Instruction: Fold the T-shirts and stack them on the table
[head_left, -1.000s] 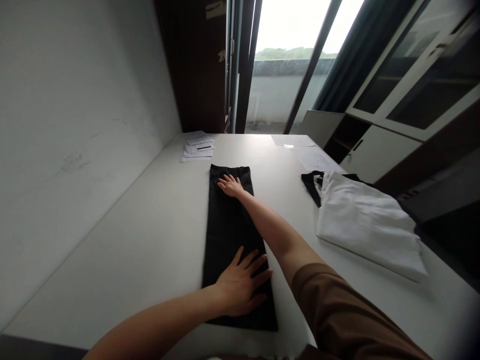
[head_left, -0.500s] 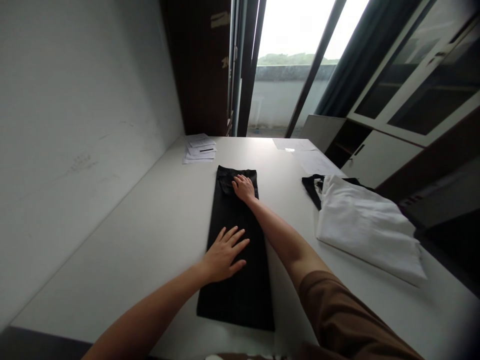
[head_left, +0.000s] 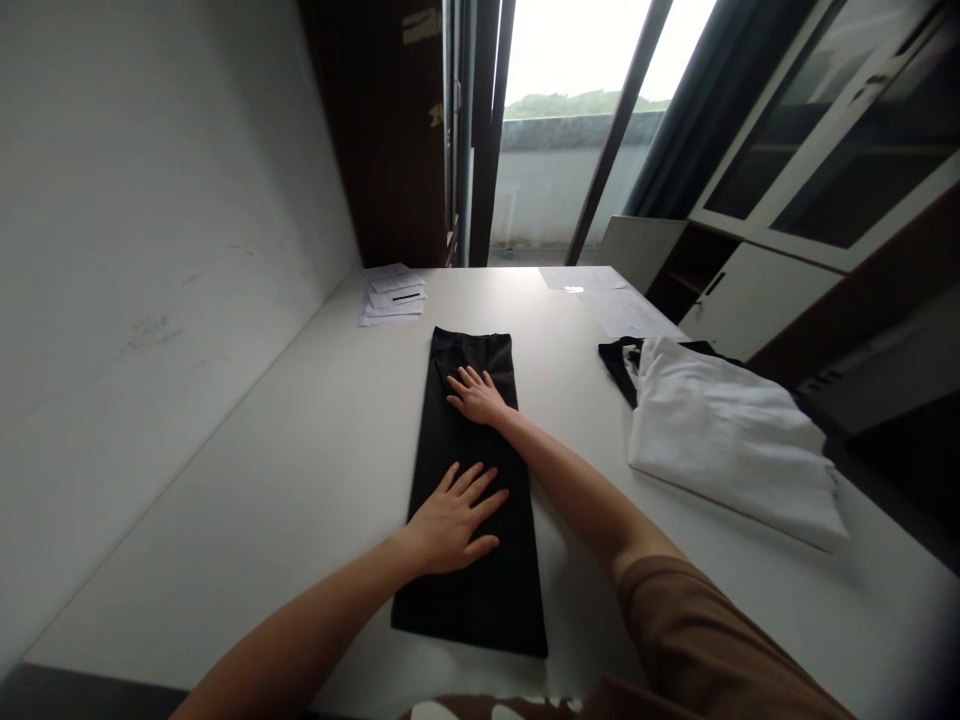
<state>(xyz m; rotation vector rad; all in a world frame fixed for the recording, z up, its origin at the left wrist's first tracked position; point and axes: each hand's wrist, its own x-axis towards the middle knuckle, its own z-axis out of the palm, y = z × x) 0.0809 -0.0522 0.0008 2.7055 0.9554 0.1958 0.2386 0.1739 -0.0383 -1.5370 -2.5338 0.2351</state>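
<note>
A black garment [head_left: 472, 610], folded into a long narrow strip, lies lengthwise before me on the white table [head_left: 285, 500]. Its kind is hard to make out; the far end shows a band-like edge with some wrinkles. My left hand [head_left: 454, 520] rests flat on its middle, fingers spread. Farther up, my right hand [head_left: 478, 395] lies on the cloth just below the wrinkled far end, its fingers outstretched and apart. Neither hand grips anything.
To the right lies a pile of folded white cloth [head_left: 727, 440] over black cloth [head_left: 616, 365]. Papers [head_left: 391, 300] with a dark pen-like stick sit at the far left, and more sheets [head_left: 626, 312] at the far right. A wall [head_left: 150, 250] borders the table's left.
My right hand has slid toward me from the garment's far end, and a raised flap there now lies flatter. My left hand has barely shifted. The view has tilted slightly.
</note>
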